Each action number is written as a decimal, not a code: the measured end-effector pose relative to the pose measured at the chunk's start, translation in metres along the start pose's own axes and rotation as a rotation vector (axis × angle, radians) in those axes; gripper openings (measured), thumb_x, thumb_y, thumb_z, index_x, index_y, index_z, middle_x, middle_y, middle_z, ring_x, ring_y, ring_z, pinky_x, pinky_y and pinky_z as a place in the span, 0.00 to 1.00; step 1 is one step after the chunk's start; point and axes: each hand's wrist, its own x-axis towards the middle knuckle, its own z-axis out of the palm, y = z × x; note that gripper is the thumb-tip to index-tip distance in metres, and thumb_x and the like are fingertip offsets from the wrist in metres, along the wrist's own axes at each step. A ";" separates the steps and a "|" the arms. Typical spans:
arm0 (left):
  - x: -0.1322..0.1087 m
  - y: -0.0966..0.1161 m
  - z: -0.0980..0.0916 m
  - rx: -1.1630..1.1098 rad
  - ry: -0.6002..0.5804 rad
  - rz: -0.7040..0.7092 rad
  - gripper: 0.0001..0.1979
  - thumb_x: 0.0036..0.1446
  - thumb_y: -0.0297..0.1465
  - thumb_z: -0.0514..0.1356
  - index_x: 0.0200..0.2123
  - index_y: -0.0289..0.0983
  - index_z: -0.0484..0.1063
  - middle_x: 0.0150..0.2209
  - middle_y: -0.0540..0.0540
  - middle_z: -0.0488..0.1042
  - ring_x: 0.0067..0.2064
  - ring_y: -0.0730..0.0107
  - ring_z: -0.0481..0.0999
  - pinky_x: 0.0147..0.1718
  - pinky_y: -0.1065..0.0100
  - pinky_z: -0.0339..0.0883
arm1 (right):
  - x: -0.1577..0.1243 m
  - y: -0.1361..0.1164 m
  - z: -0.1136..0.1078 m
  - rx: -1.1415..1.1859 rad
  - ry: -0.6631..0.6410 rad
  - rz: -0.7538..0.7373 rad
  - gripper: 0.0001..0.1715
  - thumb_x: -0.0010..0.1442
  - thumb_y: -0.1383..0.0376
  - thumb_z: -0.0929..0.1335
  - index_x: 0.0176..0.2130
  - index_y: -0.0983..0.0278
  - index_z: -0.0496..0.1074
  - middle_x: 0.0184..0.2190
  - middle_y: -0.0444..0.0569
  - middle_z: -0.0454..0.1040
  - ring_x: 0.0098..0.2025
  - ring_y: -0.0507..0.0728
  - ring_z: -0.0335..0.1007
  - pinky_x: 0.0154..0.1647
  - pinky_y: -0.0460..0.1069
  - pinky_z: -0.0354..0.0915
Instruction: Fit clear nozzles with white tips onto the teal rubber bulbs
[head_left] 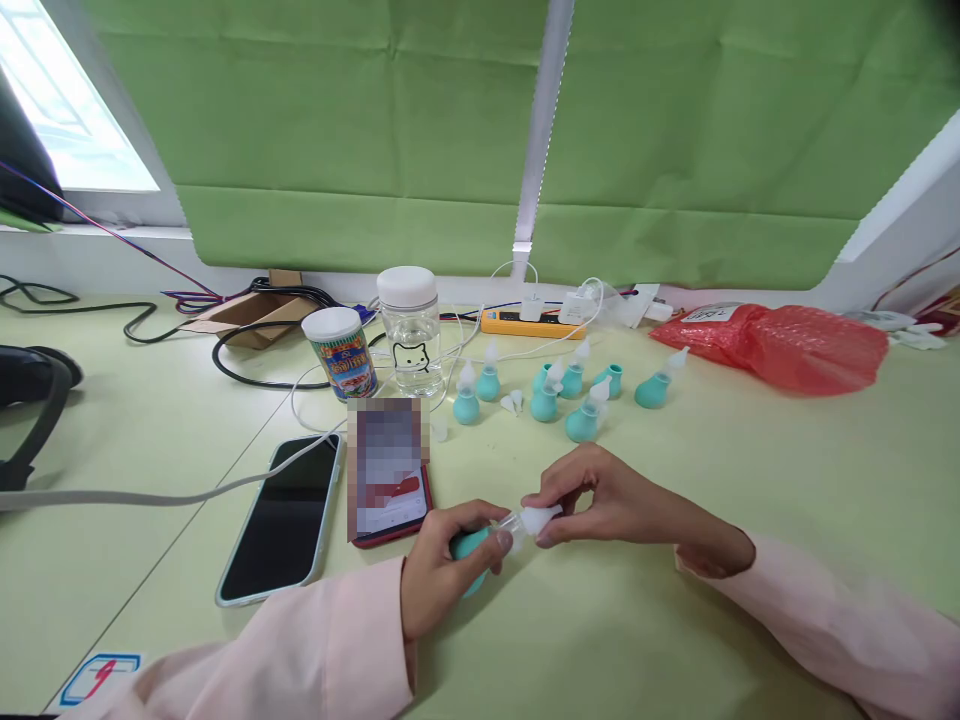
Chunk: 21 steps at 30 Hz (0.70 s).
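My left hand (442, 570) is wrapped round a teal bulb (466, 546) with a clear neck (512, 530), tilted to the right. My right hand (589, 495) pinches a white soft tip (538, 519) at the right end of that clear neck. Whether the tip is seated on the neck cannot be told. Beyond my hands stand several teal bulbs with clear necks and pale tips, among them one bulb (582, 424) nearest my right hand. An open teal bulb (611, 378) has no tip. Small white pieces (512, 402) lie among them.
A black-screened phone (289, 520) and a lit phone (394, 500) lie left of my hands. Behind them are a printed can (346, 360), a clear jar (412, 345) and cables. An orange power strip (502, 323) and a red plastic bag (810, 350) are at the back.
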 end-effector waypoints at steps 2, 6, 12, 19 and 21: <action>0.002 0.001 -0.001 0.029 0.019 0.001 0.15 0.49 0.37 0.57 0.33 0.29 0.73 0.18 0.49 0.66 0.22 0.73 0.63 0.23 0.72 0.56 | -0.001 0.000 -0.002 -0.058 -0.002 -0.066 0.15 0.47 0.60 0.70 0.34 0.67 0.75 0.22 0.47 0.71 0.23 0.49 0.65 0.23 0.44 0.63; 0.004 0.001 -0.002 0.080 0.001 -0.013 0.17 0.48 0.37 0.58 0.33 0.28 0.75 0.16 0.50 0.65 0.20 0.76 0.59 0.19 0.74 0.53 | -0.001 0.002 -0.003 -0.163 -0.050 -0.152 0.14 0.49 0.61 0.69 0.36 0.65 0.75 0.21 0.46 0.70 0.23 0.49 0.64 0.23 0.43 0.61; 0.002 -0.005 0.000 0.188 0.010 0.076 0.17 0.49 0.36 0.57 0.34 0.28 0.76 0.18 0.48 0.68 0.20 0.76 0.58 0.18 0.74 0.52 | 0.001 0.003 -0.003 -0.185 -0.121 -0.140 0.13 0.51 0.60 0.67 0.35 0.65 0.75 0.20 0.45 0.69 0.22 0.48 0.62 0.22 0.42 0.59; 0.001 -0.003 0.000 0.184 0.010 0.072 0.17 0.50 0.36 0.57 0.34 0.28 0.76 0.18 0.49 0.67 0.21 0.76 0.58 0.18 0.74 0.51 | 0.001 0.001 -0.004 -0.300 -0.125 -0.185 0.14 0.53 0.60 0.66 0.36 0.64 0.74 0.18 0.43 0.65 0.21 0.47 0.58 0.21 0.42 0.54; 0.001 -0.002 0.000 0.171 0.003 0.071 0.16 0.50 0.36 0.56 0.35 0.28 0.76 0.17 0.49 0.66 0.21 0.76 0.58 0.18 0.74 0.50 | 0.000 0.000 -0.005 -0.292 -0.142 -0.177 0.14 0.52 0.59 0.66 0.36 0.65 0.74 0.18 0.43 0.65 0.21 0.47 0.58 0.21 0.42 0.54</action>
